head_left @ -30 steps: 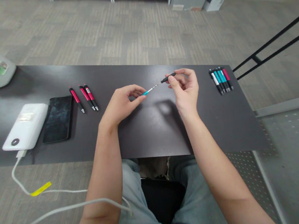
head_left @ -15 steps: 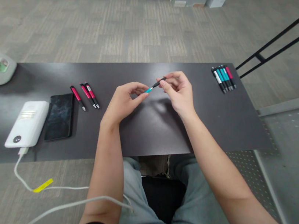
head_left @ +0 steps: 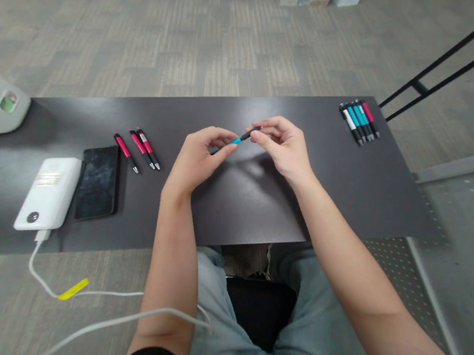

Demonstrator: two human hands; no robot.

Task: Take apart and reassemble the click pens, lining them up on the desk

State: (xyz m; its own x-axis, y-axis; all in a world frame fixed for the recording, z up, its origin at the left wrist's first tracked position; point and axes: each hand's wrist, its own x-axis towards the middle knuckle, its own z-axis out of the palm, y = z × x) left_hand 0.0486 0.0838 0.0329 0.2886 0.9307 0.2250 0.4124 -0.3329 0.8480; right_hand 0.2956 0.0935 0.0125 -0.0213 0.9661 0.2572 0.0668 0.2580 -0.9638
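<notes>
Teal and black, the slim pen (head_left: 239, 140) lies nearly level above the table (head_left: 242, 215), spanning the gap between the two hands. Its teal barrel runs into the left hand (head_left: 199, 156), where thumb and fingers pinch it and cover most of that half. The right hand (head_left: 289, 144) pinches the smooth black section near its pointed end, thumb against fingertips, the fingers curved. Beneath, the table has a flat, dark grey surface with a soft sheen and blurred shadows of the hands.

Left of the left hand lie a single pink-and-black pen (head_left: 126, 153) and, just beside it, a pair of pink-and-black pens (head_left: 145, 149), all with silvery tips. Farther left come a flat, glossy black slab (head_left: 97, 183), smudged on top, and a rounded white device (head_left: 49, 193). From the device a white cable (head_left: 34, 267) with a yellow tag (head_left: 73, 289) drops off the near edge; a length of white cord crosses the left forearm. A pale, round-cornered basket (head_left: 16, 117) at the far left holds green, pink and red material.

Well to the right of the right hand, a close row of pens (head_left: 360, 122) shows white, teal and pink barrels with black grips.
</notes>
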